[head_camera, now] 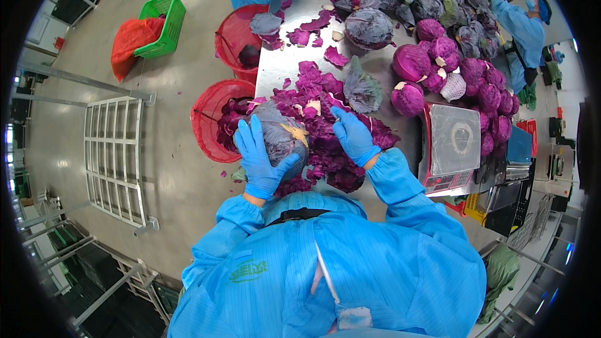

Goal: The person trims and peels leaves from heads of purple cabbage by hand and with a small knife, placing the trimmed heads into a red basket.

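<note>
A large red cabbage (280,138) with dull, dark outer leaves and a yellowed leaf patch lies near the table's left edge. My left hand (258,159), in a blue glove, is spread against its near left side with the thumb apart, steadying it. To the right, my gloved right hand (353,136) is over the leaf heap with its fingers curled; whether it holds a small tool is hidden. Loose purple cabbage leaves (324,143) are piled between and beneath the hands. A greyish-green outer leaf (361,85) lies just beyond my right hand.
Red mesh bins (206,124) stand against the table's left edge. A red-framed scale (454,138) sits right, beside peeled cabbages (411,63). Unpeeled cabbages (427,7) are heaped farther back, where a co-worker (521,40) reaches in. A green crate (162,26) is on the floor.
</note>
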The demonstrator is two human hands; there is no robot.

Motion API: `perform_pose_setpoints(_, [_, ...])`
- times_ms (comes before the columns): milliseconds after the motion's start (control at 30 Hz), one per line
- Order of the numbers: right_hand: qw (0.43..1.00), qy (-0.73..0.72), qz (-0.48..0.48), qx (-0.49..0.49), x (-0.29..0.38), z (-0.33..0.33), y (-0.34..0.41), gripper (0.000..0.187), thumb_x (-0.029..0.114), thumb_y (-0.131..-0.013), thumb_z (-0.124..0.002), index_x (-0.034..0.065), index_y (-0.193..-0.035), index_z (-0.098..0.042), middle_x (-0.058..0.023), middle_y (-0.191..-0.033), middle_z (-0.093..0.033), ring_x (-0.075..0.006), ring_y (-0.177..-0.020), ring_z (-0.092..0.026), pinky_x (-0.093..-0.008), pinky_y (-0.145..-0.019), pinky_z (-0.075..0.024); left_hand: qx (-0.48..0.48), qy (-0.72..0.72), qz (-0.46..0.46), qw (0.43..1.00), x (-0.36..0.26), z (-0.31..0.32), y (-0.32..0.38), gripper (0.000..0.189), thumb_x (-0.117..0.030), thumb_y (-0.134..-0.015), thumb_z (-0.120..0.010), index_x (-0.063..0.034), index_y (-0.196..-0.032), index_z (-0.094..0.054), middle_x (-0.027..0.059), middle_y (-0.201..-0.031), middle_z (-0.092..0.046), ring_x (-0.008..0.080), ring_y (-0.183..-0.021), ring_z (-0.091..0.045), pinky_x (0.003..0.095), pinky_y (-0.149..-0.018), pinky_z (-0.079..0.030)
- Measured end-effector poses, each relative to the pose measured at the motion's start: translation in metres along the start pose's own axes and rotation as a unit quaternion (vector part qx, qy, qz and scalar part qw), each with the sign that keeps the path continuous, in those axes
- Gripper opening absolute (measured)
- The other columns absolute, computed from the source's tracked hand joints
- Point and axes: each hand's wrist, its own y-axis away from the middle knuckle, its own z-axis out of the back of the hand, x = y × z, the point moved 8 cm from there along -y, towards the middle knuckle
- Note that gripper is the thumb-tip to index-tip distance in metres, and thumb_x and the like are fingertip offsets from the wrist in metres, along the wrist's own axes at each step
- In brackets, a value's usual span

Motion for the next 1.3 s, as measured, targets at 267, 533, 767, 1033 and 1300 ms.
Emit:
perform_pose_setpoints(267, [0.995,0.053,0.051,0.067,0.052,-0.025,0.050,0.042,0.020,-0.084,-0.051,0.0031,-0.121,-0.042,-0.0147,-0.080,-0.052,-0.0278,-0.064,-0.057,-0.0385,-0.053,-0.0454,0.029,-0.099,0.004,0.995,-0.021,-0.016,-0.021,0.110,-0.049,-0.048,-0.078,-0.0073,-0.136,-0.027,0.0228,-0.140,-0.021,0.0445,-0.124,-0.025,0.0487,-0.101,-0.026])
perform_pose_setpoints(533, [0.968,0.243,0.058,0.020,0.025,-0.049,0.036,0.012,0.015,-0.080,-0.049,0.0065,-0.087,-0.045,-0.0113,-0.070,-0.052,-0.0247,-0.053,-0.058,-0.0384,-0.042,-0.0450,0.065,-0.206,-0.009,0.976,-0.020,-0.031,-0.045,0.111,-0.056,-0.049,-0.075,-0.0052,-0.136,-0.027,0.0220,-0.139,-0.026,0.0431,-0.127,-0.023,0.0467,-0.103,-0.026])
perform_pose_setpoints(767, [0.973,0.212,0.080,0.049,0.042,-0.028,0.028,0.009,0.014,-0.082,-0.047,0.0065,-0.087,-0.044,-0.0118,-0.071,-0.053,-0.0275,-0.055,-0.059,-0.0409,-0.044,-0.0455,0.082,-0.182,0.045,0.979,-0.012,-0.033,-0.044,0.113,-0.054,-0.047,-0.077,-0.0051,-0.136,-0.026,0.0188,-0.140,-0.024,0.0457,-0.128,-0.017,0.0468,-0.105,-0.024])
perform_pose_setpoints(1033, [0.983,0.145,0.051,0.103,0.016,-0.043,0.025,0.010,0.009,-0.079,-0.047,0.0028,-0.086,-0.044,-0.0189,-0.069,-0.056,-0.0350,-0.057,-0.058,-0.0443,-0.048,-0.0448,0.078,-0.198,0.014,0.977,-0.010,-0.042,-0.060,0.115,-0.063,-0.047,-0.072,-0.0018,-0.135,-0.028,0.0210,-0.140,-0.023,0.0438,-0.127,-0.021,0.0458,-0.105,-0.023])
perform_pose_setpoints(1300, [0.956,0.156,0.010,0.248,0.008,-0.052,-0.002,0.016,0.008,-0.078,-0.050,-0.0038,-0.087,-0.044,-0.0239,-0.068,-0.056,-0.0391,-0.062,-0.057,-0.0453,-0.051,-0.0435,0.089,-0.202,0.040,0.974,-0.015,-0.042,-0.062,0.119,-0.062,-0.048,-0.072,0.0019,-0.135,-0.024,0.0179,-0.144,-0.014,0.0412,-0.129,-0.019,0.0452,-0.102,-0.029])
